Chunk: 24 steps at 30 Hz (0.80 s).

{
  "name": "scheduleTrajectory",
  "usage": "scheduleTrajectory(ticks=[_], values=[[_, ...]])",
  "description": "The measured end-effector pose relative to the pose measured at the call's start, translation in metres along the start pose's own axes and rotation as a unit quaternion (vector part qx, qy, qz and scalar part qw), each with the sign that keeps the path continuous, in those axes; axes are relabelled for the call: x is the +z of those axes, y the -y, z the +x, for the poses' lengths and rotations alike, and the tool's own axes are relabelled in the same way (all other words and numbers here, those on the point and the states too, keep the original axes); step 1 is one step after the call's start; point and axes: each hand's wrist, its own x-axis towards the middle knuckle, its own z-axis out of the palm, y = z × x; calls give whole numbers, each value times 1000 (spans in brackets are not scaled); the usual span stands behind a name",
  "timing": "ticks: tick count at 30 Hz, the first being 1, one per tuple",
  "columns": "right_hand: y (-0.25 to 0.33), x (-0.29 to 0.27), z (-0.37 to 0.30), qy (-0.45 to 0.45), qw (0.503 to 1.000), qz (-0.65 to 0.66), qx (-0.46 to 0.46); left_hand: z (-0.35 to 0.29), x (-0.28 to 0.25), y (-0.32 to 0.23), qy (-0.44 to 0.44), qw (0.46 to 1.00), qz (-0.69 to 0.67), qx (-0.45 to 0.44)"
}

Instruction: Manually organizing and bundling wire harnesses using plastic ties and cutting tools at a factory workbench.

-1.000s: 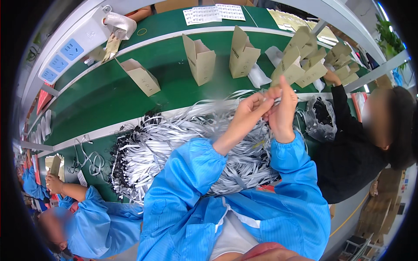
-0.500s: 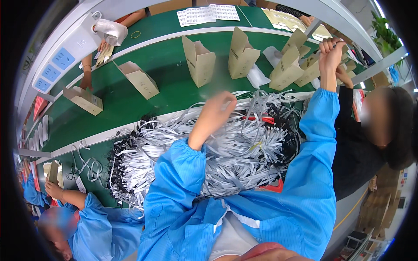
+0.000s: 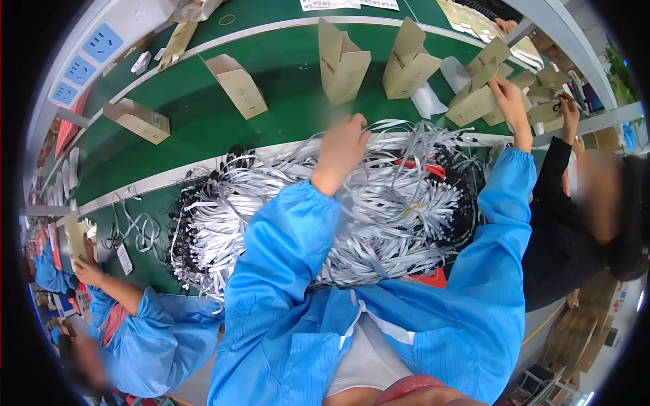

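Observation:
A broad heap of flat white cables (image 3: 305, 216) with black ends lies in front of me. Over its far edge is my left hand (image 3: 342, 149), its fingers curled inward. Motion blurs the fingertips, and what they may hold I cannot make out. My right hand (image 3: 512, 108) is at the far right, closed on the upper edge of an open tan cardboard box (image 3: 470, 105). Two more open boxes, a left one (image 3: 344, 74) and a right one (image 3: 409, 71), stand upright beyond my left hand. A white packet (image 3: 428, 101) lies beside the right one.
Further boxes (image 3: 237, 88) stand along the green bench (image 3: 183, 149). At the right, a co-worker in black (image 3: 558, 230) reaches towards the boxes; another in blue (image 3: 162, 338) sits at the left. A socket strip (image 3: 101, 44) and metal frame posts border the bench.
My right hand has come down and left from the frame post to a box. My left hand shifts slightly, staying near the cables' far edge. The view has shifted too.

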Motion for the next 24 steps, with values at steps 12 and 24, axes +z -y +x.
scheduleTrajectory(ticks=[12, 24], values=[[183, 51, -39, 29, 961, 171, -216, 21, 7, -18, -97, 991, -1, 89], [252, 39, -60, 379, 606, 698, -38, -5, -212, -117, -449, 830, -292, 155]])
